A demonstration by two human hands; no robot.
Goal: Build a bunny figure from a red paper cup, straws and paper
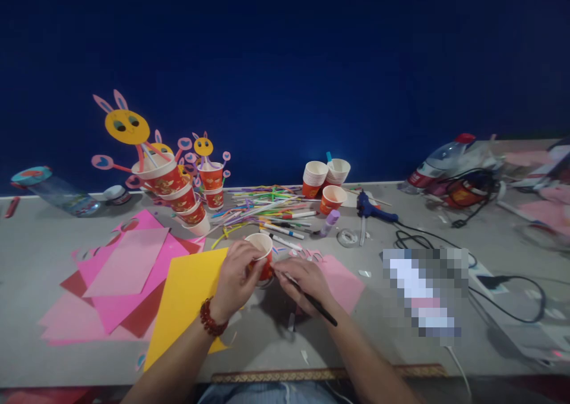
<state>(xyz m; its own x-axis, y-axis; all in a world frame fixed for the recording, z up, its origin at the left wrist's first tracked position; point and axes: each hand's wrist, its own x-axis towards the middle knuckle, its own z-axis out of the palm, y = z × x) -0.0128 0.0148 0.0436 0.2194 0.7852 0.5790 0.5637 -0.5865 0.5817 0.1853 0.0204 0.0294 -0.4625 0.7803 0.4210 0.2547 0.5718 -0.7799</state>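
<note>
A red paper cup with a white rim [262,245] is at the middle of the table, close in front of me. My left hand [236,276] is wrapped round its left side, a beaded bracelet on the wrist. At the cup's right side, my right hand [303,282] is closed on a thin dark-handled tool [321,310], whose tip meets the cup and is too small to make out. Yellow paper [184,297] lies beneath my left forearm, and pink paper [345,282] is just beyond my right hand.
Decorated cups with rabbit faces [162,178] stand back left, near pink sheets [129,261]. Straws and pens [267,208] lie behind the cup. Stacked cups [314,175], a glue stick [329,223], tape [348,237], a blue glue gun [376,212] and cables are farther right.
</note>
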